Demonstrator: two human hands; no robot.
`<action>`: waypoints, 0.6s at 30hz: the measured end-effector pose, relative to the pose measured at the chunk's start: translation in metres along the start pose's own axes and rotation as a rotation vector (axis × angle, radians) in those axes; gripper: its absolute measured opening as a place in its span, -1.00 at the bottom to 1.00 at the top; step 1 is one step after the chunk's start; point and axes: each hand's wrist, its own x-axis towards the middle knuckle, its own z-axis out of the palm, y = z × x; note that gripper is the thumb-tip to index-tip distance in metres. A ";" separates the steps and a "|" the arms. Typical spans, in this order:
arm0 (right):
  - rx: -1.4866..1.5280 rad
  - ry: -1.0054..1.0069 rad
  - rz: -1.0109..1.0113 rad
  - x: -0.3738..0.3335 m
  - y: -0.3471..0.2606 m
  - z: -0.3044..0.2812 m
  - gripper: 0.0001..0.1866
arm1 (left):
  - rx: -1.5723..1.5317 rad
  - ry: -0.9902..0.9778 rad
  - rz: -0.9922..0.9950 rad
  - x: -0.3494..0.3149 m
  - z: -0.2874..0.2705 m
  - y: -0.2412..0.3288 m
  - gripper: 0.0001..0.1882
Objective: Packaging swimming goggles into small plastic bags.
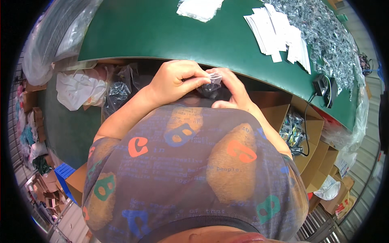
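Observation:
Both hands are close together at the near edge of the green table (162, 34), just in front of my chest. Between them is a small clear plastic bag (214, 82) with something dark low in it that I cannot make out. My left hand (178, 79) pinches the bag's upper edge between thumb and fingertips. Curled around its other side, my right hand (233, 89) grips the bag, its fingertips near the top edge and its thumb lower down. The lower part of the bag is partly hidden by shadow and my shirt.
A large heap of small clear packets (316, 40) covers the table's right side, beside a pile of white paper slips (273, 34). White sheets (199, 9) lie at the far middle. A black box with a cable (324, 87) sits at the right edge, above open cardboard boxes (310, 133).

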 end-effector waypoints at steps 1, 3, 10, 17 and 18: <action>-0.046 0.086 -0.009 -0.003 0.001 -0.001 -0.26 | 0.027 0.030 0.025 0.002 0.000 0.000 -0.90; -0.062 0.251 0.016 -0.001 -0.009 -0.004 -0.50 | 0.054 0.033 0.032 0.005 -0.002 0.000 -0.90; 0.010 0.222 0.253 0.011 -0.023 -0.011 -0.85 | 0.126 0.032 0.095 0.007 0.002 0.001 -0.89; -0.008 0.263 0.203 0.015 -0.021 0.002 -0.91 | 0.112 0.014 0.033 0.003 -0.005 0.004 -0.86; 0.011 0.283 0.190 0.015 -0.020 0.004 -0.93 | 0.131 -0.003 0.016 0.003 -0.010 0.004 -0.82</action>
